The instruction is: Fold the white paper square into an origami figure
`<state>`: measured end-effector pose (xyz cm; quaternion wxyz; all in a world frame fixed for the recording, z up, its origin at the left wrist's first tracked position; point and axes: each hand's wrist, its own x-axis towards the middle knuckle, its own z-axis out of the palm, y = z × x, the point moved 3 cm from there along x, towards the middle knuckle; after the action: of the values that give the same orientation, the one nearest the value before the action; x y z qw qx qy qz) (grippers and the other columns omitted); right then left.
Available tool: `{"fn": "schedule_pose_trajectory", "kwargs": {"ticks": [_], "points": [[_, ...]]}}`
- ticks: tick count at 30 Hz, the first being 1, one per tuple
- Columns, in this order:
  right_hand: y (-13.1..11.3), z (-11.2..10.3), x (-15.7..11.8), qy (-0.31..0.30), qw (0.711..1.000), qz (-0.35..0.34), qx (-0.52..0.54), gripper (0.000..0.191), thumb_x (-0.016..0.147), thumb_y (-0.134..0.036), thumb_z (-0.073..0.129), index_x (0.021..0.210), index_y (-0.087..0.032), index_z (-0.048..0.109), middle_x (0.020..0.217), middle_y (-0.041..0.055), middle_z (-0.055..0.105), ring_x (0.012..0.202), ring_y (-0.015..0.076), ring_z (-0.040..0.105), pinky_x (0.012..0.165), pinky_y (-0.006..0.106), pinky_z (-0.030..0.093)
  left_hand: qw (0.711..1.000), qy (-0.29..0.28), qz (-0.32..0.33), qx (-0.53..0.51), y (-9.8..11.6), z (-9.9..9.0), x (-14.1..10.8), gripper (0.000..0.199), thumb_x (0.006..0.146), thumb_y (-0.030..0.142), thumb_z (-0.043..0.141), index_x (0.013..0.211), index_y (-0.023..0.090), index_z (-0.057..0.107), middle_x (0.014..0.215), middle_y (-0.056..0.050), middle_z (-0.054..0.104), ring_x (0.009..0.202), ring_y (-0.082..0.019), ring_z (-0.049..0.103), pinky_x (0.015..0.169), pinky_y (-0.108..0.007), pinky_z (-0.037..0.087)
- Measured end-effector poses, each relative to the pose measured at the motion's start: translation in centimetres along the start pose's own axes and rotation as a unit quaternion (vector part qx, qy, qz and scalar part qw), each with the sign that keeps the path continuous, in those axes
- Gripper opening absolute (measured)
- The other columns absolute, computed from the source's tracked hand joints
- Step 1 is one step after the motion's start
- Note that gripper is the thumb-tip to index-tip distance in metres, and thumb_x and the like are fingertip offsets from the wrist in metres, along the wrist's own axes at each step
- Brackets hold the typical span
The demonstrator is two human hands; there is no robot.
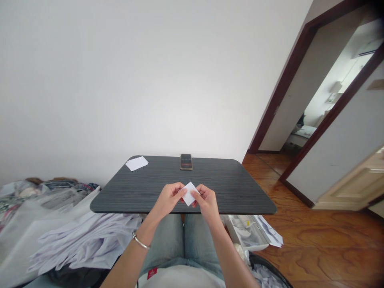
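Far left, below the tabletop edge: a heap of white sheets [75, 244] and mixed cloth, not in hand. On the dark wood-grain tabletop [144, 188], rear left corner: one white card [137, 163], lying flat, well apart from both hands. Rear centre of the same surface: a phone [186, 161], flat, long axis running away from the person. Near edge, centre: left hand [168, 198], bracelet at the wrist, fingers closed in a pinch on the left corner of a small white paper [189, 193]. The paper is held just above the near edge of the tabletop, turned cornerwise so that it reads as a diamond, one point up and one down; its wide diagonal runs left to right, from hand to hand. Right hand [207, 201]: thumb and fingers closed on the paper's right corner, touching it. Both hands sit equally near, the paper directly between them, neither leading. Right of the tabletop, on the wooden floor: an open box [249, 234] with pale contents, too small to identify.
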<state>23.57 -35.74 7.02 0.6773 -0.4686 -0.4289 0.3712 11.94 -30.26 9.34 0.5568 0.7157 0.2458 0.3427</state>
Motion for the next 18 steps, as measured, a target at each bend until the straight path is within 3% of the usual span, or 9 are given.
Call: {"fn": "schedule_pose_trajectory", "kwargs": {"ticks": [9,18], "points": [[0.3,-0.6,0.2,0.008,1.0,0.006,0.012,0.026,0.068,-0.036,0.064,0.058,-0.016,0.051,0.044,-0.0031,0.055,0.037,0.0074,0.047,0.036,0.018,0.039,0.999,0.003,-0.015,0.04,0.2,-1.1,-0.2,0.024,0.077,0.033,0.054,0.069,0.011,0.061,0.057,-0.003,0.061,0.052,-0.012,0.053,0.053,-0.023,0.043],[0.3,0.5,0.2,-0.027,0.999,-0.016,-0.036,0.026,0.074,-0.039,0.058,0.064,-0.018,0.047,0.049,-0.0035,0.054,0.04,0.008,0.047,0.037,0.018,0.04,0.999,0.032,0.012,0.012,-0.3,-0.1,0.3,0.024,0.075,0.035,0.055,0.067,0.012,0.057,0.056,0.0,0.057,0.049,-0.01,0.049,0.048,-0.02,0.039]]}}
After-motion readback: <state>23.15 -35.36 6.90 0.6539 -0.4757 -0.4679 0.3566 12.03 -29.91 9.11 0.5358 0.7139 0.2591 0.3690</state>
